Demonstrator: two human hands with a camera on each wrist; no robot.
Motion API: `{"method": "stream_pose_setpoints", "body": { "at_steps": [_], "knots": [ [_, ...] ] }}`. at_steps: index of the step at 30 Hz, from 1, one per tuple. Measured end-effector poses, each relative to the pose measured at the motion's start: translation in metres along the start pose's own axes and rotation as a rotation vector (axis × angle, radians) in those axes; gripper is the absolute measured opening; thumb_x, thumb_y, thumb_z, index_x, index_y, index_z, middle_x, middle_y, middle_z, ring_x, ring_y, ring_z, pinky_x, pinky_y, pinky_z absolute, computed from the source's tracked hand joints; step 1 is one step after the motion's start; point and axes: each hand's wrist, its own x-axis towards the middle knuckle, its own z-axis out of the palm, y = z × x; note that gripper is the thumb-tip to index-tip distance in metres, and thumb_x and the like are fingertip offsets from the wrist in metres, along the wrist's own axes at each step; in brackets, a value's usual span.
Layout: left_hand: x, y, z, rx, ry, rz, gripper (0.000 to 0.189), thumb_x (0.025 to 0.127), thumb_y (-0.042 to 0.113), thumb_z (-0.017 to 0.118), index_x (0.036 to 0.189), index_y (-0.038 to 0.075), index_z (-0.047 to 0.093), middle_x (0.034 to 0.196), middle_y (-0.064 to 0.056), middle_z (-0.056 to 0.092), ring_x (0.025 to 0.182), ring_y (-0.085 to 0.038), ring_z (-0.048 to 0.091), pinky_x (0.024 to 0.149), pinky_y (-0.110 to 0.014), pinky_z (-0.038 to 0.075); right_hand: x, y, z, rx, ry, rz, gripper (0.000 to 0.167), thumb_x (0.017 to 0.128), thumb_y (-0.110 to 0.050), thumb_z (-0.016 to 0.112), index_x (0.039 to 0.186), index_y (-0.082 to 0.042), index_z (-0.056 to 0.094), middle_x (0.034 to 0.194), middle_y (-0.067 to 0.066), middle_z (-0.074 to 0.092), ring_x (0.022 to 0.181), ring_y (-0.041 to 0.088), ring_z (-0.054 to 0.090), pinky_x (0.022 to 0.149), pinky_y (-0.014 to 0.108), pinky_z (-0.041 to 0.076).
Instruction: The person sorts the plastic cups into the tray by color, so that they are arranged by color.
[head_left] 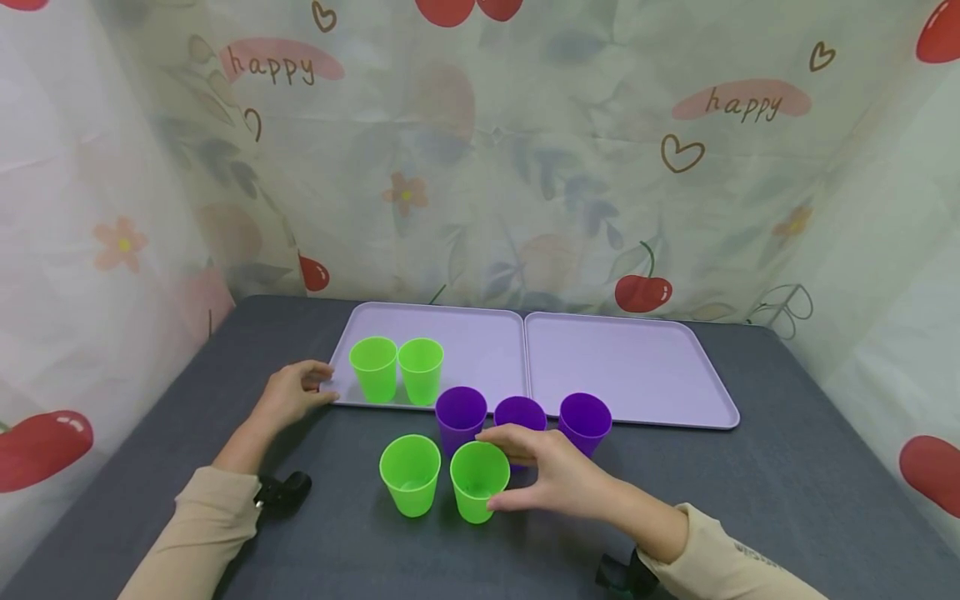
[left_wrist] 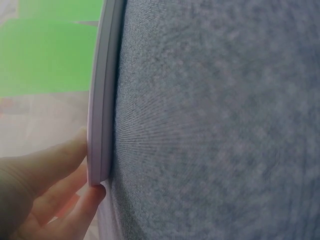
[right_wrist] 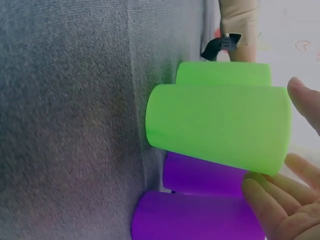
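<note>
My left hand (head_left: 288,392) holds the near left corner of the left lilac tray (head_left: 480,333), its fingertips at the rim (left_wrist: 102,100). Two green cups (head_left: 373,371) stand upright on that tray's left part. My right hand (head_left: 558,475) curves about the right side of a green cup (head_left: 472,492) on the table, thumb in front and fingers behind by the rim. In the right wrist view a gap shows between the thumb (right_wrist: 305,102) and this cup (right_wrist: 220,125). Another green cup (head_left: 410,479) stands just left of it.
Three purple cups, at left (head_left: 459,417), middle (head_left: 520,410) and right (head_left: 585,421), stand along the trays' front edge, the middle one partly behind my right hand. A second lilac tray (head_left: 622,367) lies alongside on the right. Dark cloth (head_left: 337,533) covers the table; a printed curtain (head_left: 495,167) hangs behind.
</note>
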Motion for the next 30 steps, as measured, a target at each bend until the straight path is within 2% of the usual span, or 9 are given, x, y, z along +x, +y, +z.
{"method": "stream_pose_setpoints", "body": {
  "at_steps": [8, 16, 30],
  "knots": [
    [0.0, 0.0007, 0.0, 0.002, -0.01, -0.019, 0.04, 0.082, 0.013, 0.07, 0.115, -0.005, 0.058, 0.115, -0.026, 0.062, 0.106, -0.04, 0.06, 0.085, -0.048, 0.05, 0.0, 0.0003, 0.004, -0.002, 0.033, 0.039, 0.066, 0.073, -0.023, 0.079, 0.128, 0.0, 0.051, 0.124, 0.011, 0.062, 0.114, 0.025, 0.061, 0.094, 0.027, 0.049],
    [-0.001, 0.0008, -0.0004, 0.001, -0.003, 0.001, 0.039, 0.082, 0.012, 0.07, 0.115, -0.006, 0.058, 0.114, -0.027, 0.062, 0.105, -0.041, 0.06, 0.085, -0.049, 0.049, -0.0005, 0.0019, 0.0059, -0.023, 0.067, 0.041, 0.066, 0.073, -0.023, 0.079, 0.128, 0.0, 0.05, 0.125, 0.013, 0.061, 0.112, 0.025, 0.062, 0.091, 0.027, 0.051],
    [-0.0012, 0.0005, -0.0004, 0.0, 0.001, 0.017, 0.038, 0.082, 0.012, 0.069, 0.114, -0.007, 0.059, 0.113, -0.027, 0.063, 0.104, -0.041, 0.06, 0.085, -0.049, 0.05, 0.001, -0.0025, 0.0004, -0.016, 0.065, 0.039, 0.064, 0.073, -0.024, 0.079, 0.126, 0.0, 0.053, 0.122, 0.012, 0.063, 0.11, 0.023, 0.064, 0.089, 0.023, 0.051]
  ]
}}
